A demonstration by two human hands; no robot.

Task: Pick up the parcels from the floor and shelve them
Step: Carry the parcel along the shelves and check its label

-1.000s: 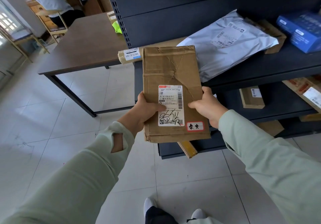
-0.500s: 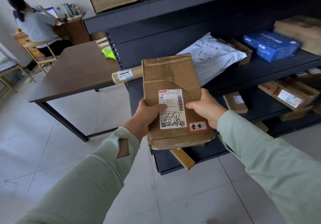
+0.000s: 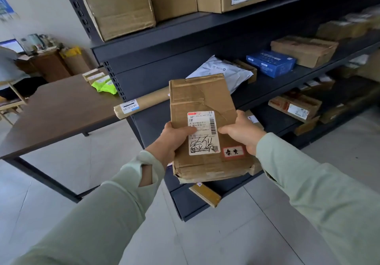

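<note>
A flat brown cardboard parcel [image 3: 202, 102] with a white shipping label and a red-bordered sticker is held in the air in front of the dark metal shelf unit [image 3: 185, 36]. My left hand [image 3: 171, 139] grips its left edge, thumb on the label. Holding the right edge is my right hand [image 3: 243, 132]. The parcel tilts slightly away from me, level with the middle shelf board [image 3: 273, 85], near the shelf's left end.
The middle shelf holds a grey poly mailer [image 3: 224, 70], a cardboard tube [image 3: 141, 104], a blue box [image 3: 271, 63] and brown boxes. Large cartons [image 3: 117, 7] fill the top shelf; lower shelves hold small parcels. A brown table [image 3: 57, 108] stands left, a seated person [image 3: 10, 69] beyond.
My view has tilted upward, bringing the top shelf and its cartons into sight. The parcel stays in both hands and sits slightly higher against the shelves.
</note>
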